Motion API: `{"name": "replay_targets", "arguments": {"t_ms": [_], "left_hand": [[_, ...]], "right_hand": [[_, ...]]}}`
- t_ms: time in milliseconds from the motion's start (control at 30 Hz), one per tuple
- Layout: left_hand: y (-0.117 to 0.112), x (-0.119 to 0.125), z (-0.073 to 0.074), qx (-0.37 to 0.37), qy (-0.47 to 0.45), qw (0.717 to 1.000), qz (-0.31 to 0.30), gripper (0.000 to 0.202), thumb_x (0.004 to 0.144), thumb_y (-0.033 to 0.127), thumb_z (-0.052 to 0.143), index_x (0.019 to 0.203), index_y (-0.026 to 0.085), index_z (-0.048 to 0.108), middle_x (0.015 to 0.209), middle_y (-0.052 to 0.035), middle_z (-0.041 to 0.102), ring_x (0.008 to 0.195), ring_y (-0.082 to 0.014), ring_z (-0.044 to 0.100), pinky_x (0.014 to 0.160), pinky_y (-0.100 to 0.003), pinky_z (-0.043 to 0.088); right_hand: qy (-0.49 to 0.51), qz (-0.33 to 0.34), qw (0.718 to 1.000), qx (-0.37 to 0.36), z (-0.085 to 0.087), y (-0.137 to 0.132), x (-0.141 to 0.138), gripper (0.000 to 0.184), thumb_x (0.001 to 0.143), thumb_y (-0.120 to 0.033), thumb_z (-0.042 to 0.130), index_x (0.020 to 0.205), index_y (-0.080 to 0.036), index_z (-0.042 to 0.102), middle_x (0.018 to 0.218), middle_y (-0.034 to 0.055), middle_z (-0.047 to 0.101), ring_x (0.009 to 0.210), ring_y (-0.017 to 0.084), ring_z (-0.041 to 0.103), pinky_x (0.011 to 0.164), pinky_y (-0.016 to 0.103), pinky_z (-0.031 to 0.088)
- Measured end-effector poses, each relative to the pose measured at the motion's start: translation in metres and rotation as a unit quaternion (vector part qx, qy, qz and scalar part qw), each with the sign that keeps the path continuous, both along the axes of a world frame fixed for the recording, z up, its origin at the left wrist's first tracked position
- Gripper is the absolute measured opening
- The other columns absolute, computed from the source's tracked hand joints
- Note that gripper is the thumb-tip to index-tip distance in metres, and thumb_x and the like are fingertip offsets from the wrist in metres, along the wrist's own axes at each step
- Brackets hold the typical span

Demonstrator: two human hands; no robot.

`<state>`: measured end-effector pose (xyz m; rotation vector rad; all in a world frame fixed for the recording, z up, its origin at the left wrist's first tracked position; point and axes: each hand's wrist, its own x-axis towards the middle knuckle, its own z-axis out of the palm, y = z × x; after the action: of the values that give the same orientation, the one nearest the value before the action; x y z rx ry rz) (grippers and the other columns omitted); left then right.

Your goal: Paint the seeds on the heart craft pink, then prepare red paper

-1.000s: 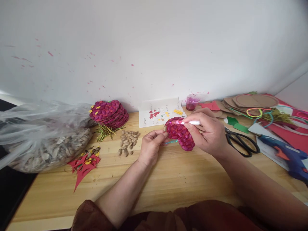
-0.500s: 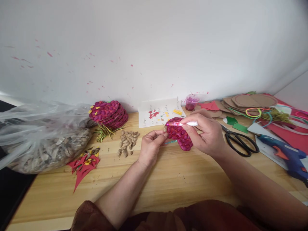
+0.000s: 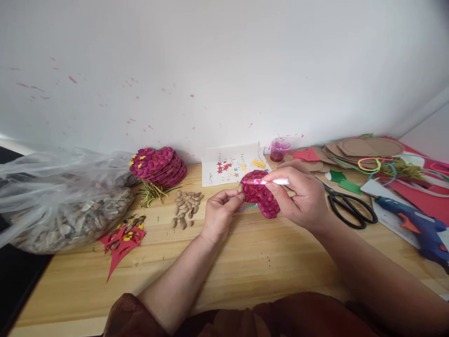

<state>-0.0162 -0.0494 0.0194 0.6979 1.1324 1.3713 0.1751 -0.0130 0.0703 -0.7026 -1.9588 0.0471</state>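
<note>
A bumpy magenta-painted craft piece [image 3: 266, 201] is held above the table, its surface covered in rounded lumps like shell halves. My left hand [image 3: 224, 208] pinches its left edge, near an unpainted tan lump. A light-blue cord [image 3: 249, 206] shows just below. In my right hand [image 3: 298, 196] is a slim paintbrush [image 3: 279, 181] with a white handle, gripped like a pen. Its pink-stained end points left and lies over the upper part of the piece. My right fingers hide the piece's right side.
Peanut shells [image 3: 187, 206] lie left of my hands, beside stacked magenta pieces [image 3: 164, 166]. Farther left are red paper scraps [image 3: 122, 243] and a bag of shells [image 3: 80, 220]. A paint cup [image 3: 278, 152], cardboard shapes [image 3: 368, 146], scissors [image 3: 352, 208] and a glue gun [image 3: 417, 224] stand rightward.
The craft piece has tilted and shifted up slightly, and the brush's stained end has moved a little over it. Both hands keep nearly the same place and hold.
</note>
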Motion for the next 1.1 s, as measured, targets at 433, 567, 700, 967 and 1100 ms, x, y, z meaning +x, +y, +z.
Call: {"name": "replay_targets", "arguments": {"t_ms": [433,567,700,967,1100], "left_hand": [[-0.0013,0.0006,0.0023,0.002,0.005,1.0,0.002,0.029,0.062,0.037,0.093,0.075,0.016,0.078,0.07,-0.0016,0.072,0.061,-0.0113,0.059,0.064,-0.025,0.047],[-0.0009,0.0004,0.001,0.003,0.014,1.0,0.0,0.03,0.062,0.039,0.093,0.075,0.016,0.077,0.07,-0.002,0.072,0.061,-0.0118,0.059,0.065,-0.026,0.047],[-0.0006,0.0007,0.0008,0.004,0.008,1.0,0.003,0.031,0.06,0.038,0.094,0.075,0.016,0.077,0.071,-0.002,0.072,0.061,-0.0114,0.06,0.065,-0.025,0.047],[-0.0009,0.0015,0.0029,0.0,0.005,1.0,0.006,0.032,0.059,0.038,0.094,0.074,0.016,0.076,0.069,-0.0017,0.072,0.06,-0.0117,0.06,0.064,-0.025,0.048],[-0.0005,0.0016,0.0031,0.002,0.008,1.0,0.004,0.032,0.059,0.039,0.094,0.073,0.017,0.076,0.07,-0.0015,0.072,0.06,-0.0117,0.06,0.065,-0.026,0.048]], "right_hand": [[0.001,0.007,1.0,-0.005,0.001,-0.0018,-0.0014,0.012,0.094,-0.016,0.065,0.1,-0.025,0.07,0.087,0.0032,0.075,0.083,0.021,0.068,0.08,0.037,0.057],[-0.002,0.009,1.0,-0.007,0.001,-0.0007,-0.001,0.012,0.094,-0.017,0.066,0.101,-0.026,0.071,0.088,0.0034,0.076,0.085,0.021,0.068,0.081,0.038,0.057],[-0.021,0.017,1.0,0.007,0.0025,0.0001,-0.0013,0.012,0.094,-0.016,0.065,0.098,-0.025,0.071,0.087,0.0026,0.077,0.084,0.021,0.068,0.082,0.038,0.057],[0.01,-0.025,1.0,-0.002,0.0037,0.003,0.0039,0.008,0.094,-0.02,0.066,0.097,-0.026,0.071,0.086,0.0032,0.075,0.081,0.021,0.068,0.076,0.036,0.056],[0.008,-0.033,0.999,-0.008,0.0032,0.0047,0.0049,0.007,0.094,-0.022,0.065,0.096,-0.026,0.071,0.085,0.0031,0.075,0.08,0.022,0.068,0.076,0.038,0.057]]}}
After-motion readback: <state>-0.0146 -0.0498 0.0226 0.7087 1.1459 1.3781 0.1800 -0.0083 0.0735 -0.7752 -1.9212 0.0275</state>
